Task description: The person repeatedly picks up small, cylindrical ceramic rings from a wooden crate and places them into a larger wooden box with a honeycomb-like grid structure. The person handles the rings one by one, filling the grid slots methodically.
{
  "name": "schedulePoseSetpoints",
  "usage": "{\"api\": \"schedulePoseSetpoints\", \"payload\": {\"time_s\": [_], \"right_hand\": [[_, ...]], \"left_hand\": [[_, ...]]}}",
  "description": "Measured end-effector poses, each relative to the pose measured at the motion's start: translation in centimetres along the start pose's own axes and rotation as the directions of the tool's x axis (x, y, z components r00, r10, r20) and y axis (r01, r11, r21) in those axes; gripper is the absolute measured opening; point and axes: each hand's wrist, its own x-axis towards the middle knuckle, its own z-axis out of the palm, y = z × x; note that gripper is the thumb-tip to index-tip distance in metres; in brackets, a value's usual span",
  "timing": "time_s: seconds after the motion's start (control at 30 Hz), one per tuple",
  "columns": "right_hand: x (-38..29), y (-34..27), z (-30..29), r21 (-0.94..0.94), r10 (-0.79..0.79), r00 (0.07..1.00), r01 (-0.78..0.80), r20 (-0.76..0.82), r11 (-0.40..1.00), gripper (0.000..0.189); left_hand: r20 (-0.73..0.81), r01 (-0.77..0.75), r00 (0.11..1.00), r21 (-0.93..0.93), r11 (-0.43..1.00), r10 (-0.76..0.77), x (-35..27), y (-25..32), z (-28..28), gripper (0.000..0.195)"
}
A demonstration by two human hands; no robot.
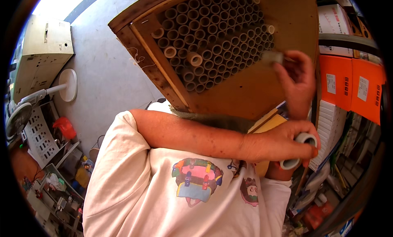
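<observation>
My left arm reaches across my body, and my left hand [285, 142] is closed around short grey plastic tube pieces. One piece [302, 135] shows its open end by the fingers, and another [283, 165] sticks out below the palm. Farther forward, my right hand [297, 79] pinches one short grey tube piece [272, 57], blurred, above the right part of a wooden tray [227, 96]. Many similar tubes [216, 50] stand upright in packed rows inside that tray, open ends up. A few paler ones, such as a tube [192, 56] near the left, rise above their neighbours.
Orange boxes [336, 80] and a stack of white boxes [328, 129] line the right side. A yellowish board [273, 123] lies beneath my forearms. At left are a beige cabinet [46, 37], a fan [20, 120], a red plastic bag [65, 127] and cluttered shelves [58, 203].
</observation>
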Motion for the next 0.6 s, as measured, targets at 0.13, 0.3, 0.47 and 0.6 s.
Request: {"api": "schedulePoseSetpoints", "payload": {"time_s": [0.13, 0.3, 0.47, 0.6], "right_hand": [[2.4, 0.4, 5.7, -0.245, -0.204, 0.923, 0.291, 0.326, 0.925, 0.035], [2.8, 2.3, 12.4, -0.3, -0.327, 0.761, 0.554, 0.56, 0.776, 0.026], [2.3, 6.1, 15.7, -0.411, -0.33, 0.68, 0.686, 0.654, 0.6, 0.025], [2.3, 6.6, 15.9, -0.379, -0.333, 0.638, 0.717, 0.694, 0.585, 0.024]], "left_hand": [[0.169, 0.025, 0.985, 0.047, 0.999, -0.032, -0.5, 0.4, 0.5, 0.02], [0.204, 0.068, 0.975, 0.096, 0.993, -0.087, -0.5, 0.4, 0.3, 0.022], [0.185, 0.097, 0.976, 0.079, 0.992, -0.111, -0.3, 0.2, 0.5, 0.022], [0.137, 0.06, 0.988, 0.083, 0.995, -0.071, -0.4, 0.4, 0.3, 0.021]]}}
